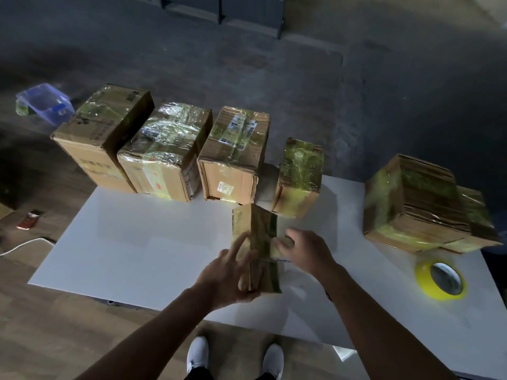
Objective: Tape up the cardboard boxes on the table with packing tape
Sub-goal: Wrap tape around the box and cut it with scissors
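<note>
Seven boxes, one tape roll

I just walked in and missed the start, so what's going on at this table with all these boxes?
A person at the white table is holding a small cardboard box, left hand cupping its near end, right hand gripping its right side. Four taped boxes stand along the far edge, with more at the right. The yellow tape roll lies untouched near the right edge.
</note>
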The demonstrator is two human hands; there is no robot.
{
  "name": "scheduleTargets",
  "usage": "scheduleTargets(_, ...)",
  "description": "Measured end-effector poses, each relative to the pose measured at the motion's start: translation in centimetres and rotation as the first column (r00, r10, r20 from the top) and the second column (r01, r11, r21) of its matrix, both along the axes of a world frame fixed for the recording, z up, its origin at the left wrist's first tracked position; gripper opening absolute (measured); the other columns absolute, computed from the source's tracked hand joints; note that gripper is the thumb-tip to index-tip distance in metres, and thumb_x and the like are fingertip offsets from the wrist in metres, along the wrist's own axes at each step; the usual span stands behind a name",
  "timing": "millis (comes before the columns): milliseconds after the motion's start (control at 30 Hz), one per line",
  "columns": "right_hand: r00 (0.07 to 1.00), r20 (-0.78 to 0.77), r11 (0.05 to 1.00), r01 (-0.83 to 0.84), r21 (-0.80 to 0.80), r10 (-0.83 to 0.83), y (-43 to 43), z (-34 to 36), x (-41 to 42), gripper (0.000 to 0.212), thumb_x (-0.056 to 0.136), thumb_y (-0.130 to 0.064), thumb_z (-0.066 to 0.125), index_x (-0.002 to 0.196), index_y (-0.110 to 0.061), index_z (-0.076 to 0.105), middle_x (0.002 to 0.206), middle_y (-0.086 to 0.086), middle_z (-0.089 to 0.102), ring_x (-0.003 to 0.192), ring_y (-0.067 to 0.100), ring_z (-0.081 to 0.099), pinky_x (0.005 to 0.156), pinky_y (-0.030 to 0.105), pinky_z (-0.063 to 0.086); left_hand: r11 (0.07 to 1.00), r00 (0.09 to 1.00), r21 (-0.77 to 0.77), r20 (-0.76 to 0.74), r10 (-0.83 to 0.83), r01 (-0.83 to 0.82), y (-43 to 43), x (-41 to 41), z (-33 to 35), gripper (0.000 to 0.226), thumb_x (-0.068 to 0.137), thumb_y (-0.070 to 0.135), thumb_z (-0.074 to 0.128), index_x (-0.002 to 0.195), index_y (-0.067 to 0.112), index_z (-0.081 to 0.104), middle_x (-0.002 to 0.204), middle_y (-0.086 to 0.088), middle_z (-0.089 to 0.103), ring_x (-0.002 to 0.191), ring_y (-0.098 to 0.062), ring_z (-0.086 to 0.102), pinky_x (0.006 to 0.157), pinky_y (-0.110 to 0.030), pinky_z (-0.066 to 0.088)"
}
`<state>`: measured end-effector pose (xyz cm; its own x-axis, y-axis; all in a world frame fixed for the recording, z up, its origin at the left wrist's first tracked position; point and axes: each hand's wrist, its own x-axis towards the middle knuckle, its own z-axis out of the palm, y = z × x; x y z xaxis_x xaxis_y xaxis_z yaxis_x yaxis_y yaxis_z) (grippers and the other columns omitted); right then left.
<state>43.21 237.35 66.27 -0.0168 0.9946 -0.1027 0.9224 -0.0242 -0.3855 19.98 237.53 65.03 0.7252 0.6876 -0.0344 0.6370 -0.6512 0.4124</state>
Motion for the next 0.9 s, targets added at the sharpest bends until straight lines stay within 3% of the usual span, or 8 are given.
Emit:
scheduleTargets(100,1.0,0.003,0.999,-0.011,-0.051,0.011,-0.2,-0.1,-0.2,0.034,0.092,-0.052,0.053,0.079,-0.021,0.045,0.059,-0.011,0.038,0.054,0.005,0.04,0.049,0.018,0.03,0.986,0.999,-0.161,0.023,0.044,-0.039,-0.5,-0.4,-2.3,0.089,0.073,0.071,0.061,0.138,0.042,0.009,0.161,-0.006,0.003,0.126,-0.035,0.048,0.088,-0.039,0.056)
scheduleTargets(200,0.996,-0.092,0.997,-0.014,-0.072,0.007,-0.1,-0.4,-1.2,0.035,0.092,-0.054,0.051,0.085,-0.019,0.051,0.07,-0.009,0.05,0.064,0.006,0.051,0.051,0.014,0.036,0.979,0.996,-0.182,-0.025,0.083,-0.087,-0.7,-1.8,-3.4,0.09,0.072,0.072,0.06,0.14,0.038,0.011,0.161,-0.008,0.008,0.127,-0.036,0.049,0.086,-0.038,0.055)
scheduleTargets(300,0.988,-0.15,0.995,-0.047,-0.094,0.032,0.4,-0.7,-3.3,0.034,0.093,-0.052,0.05,0.083,-0.019,0.05,0.077,-0.003,0.058,0.069,0.011,0.057,0.052,0.017,0.042,0.993,0.984,-0.062,-0.155,0.088,-0.098,-0.7,-3.3,-3.6,0.095,0.066,0.074,0.066,0.14,0.019,0.039,0.153,-0.018,0.032,0.124,-0.041,0.052,0.085,-0.048,0.055)
scheduleTargets(367,0.991,-0.13,0.997,-0.032,-0.072,0.022,0.8,-0.8,-4.7,0.036,0.095,-0.049,0.049,0.072,-0.023,0.04,0.067,-0.005,0.048,0.06,0.006,0.047,0.048,0.017,0.032,0.996,0.972,0.064,-0.225,0.069,-0.056,-0.4,-3.3,-3.7,0.1,0.061,0.074,0.07,0.135,0.01,0.052,0.148,-0.019,0.04,0.129,-0.04,0.049,0.094,-0.056,0.048)
scheduleTargets(467,0.995,-0.099,0.997,0.012,-0.071,-0.019,1.5,-0.7,-5.7,0.04,0.096,-0.048,0.047,0.066,-0.026,0.032,0.061,-0.006,0.039,0.056,0.006,0.04,0.049,0.019,0.027,0.998,0.963,0.064,-0.271,-0.008,0.027,0.0,-2.1,-4.2,0.12,0.067,0.074,0.064,0.153,0.007,0.013,0.159,-0.012,0.005,0.147,-0.033,0.007,0.115,-0.055,0.017)
scheduleTargets(567,0.994,-0.108,0.995,-0.005,-0.095,-0.006,1.5,-0.9,-5.2,0.038,0.095,-0.05,0.046,0.069,-0.025,0.035,0.064,-0.007,0.042,0.061,0.008,0.045,0.05,0.019,0.029,0.999,0.941,0.022,-0.338,-0.025,0.035,-0.1,-1.3,-5.3,0.124,0.075,0.073,0.058,0.15,0.01,-0.017,0.154,-0.007,-0.025,0.141,-0.029,-0.025,0.118,-0.049,-0.002)
scheduleTargets(700,0.995,-0.095,0.992,-0.024,-0.123,0.012,1.3,-0.9,-4.1,0.043,0.092,-0.058,0.046,0.079,-0.018,0.05,0.071,-0.004,0.054,0.065,0.01,0.054,0.051,0.02,0.04,0.999,0.943,0.032,-0.334,-0.021,0.033,-0.3,-1.7,-5.8,0.123,0.075,0.071,0.061,0.152,0.008,-0.012,0.156,-0.01,-0.018,0.142,-0.031,-0.021,0.117,-0.053,0.007)
scheduleTargets(900,0.987,0.156,0.999,0.028,-0.035,-0.022,1.0,-0.4,-3.0,0.047,0.091,-0.049,0.052,0.057,-0.026,0.03,0.05,-0.01,0.035,0.045,0.003,0.031,0.046,0.021,0.02,0.999,0.931,0.015,-0.363,-0.043,0.052,0.1,-1.6,-5.7,0.118,0.077,0.071,0.058,0.153,0.009,-0.008,0.159,-0.011,-0.011,0.142,-0.027,-0.018,0.117,-0.057,0.01)
